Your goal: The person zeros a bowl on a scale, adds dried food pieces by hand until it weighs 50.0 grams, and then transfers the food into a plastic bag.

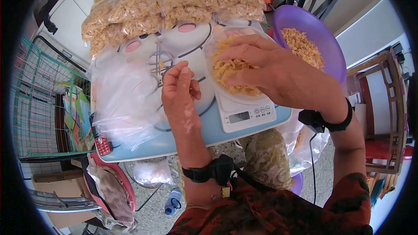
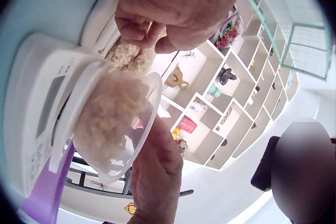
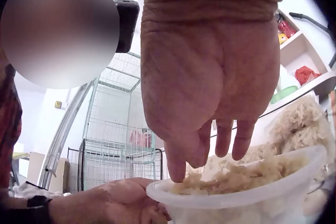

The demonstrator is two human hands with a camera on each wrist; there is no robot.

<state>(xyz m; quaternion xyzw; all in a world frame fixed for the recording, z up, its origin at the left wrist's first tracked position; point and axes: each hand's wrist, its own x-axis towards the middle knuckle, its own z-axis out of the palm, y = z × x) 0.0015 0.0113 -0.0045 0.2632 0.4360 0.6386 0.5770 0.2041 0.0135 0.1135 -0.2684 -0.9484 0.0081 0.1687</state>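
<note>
A clear plastic bowl [image 1: 212, 80] filled with pale yellow, dry-looking flakes [image 1: 230, 70] stands on a white kitchen scale [image 1: 250, 115]. My right hand [image 1: 278, 67] is over the bowl, its fingers spread and pointing down at the flakes; in the right wrist view the fingertips [image 3: 239, 153] are right at the heap, near the rim. To the left of the bowl my left hand [image 1: 179, 89] hovers above the table, fingers loosely curled with nothing between them. A pile of clear plastic bags [image 1: 124, 95] lies left of that hand.
Filled bags of flakes [image 1: 187, 0] are stacked along the table's far side. A purple basin [image 1: 335, 50] with more flakes stands at the right. A red phone [image 1: 103, 146] lies at the blue table's [image 1: 165, 147] front left corner, beside a green wire cage [image 1: 48, 100].
</note>
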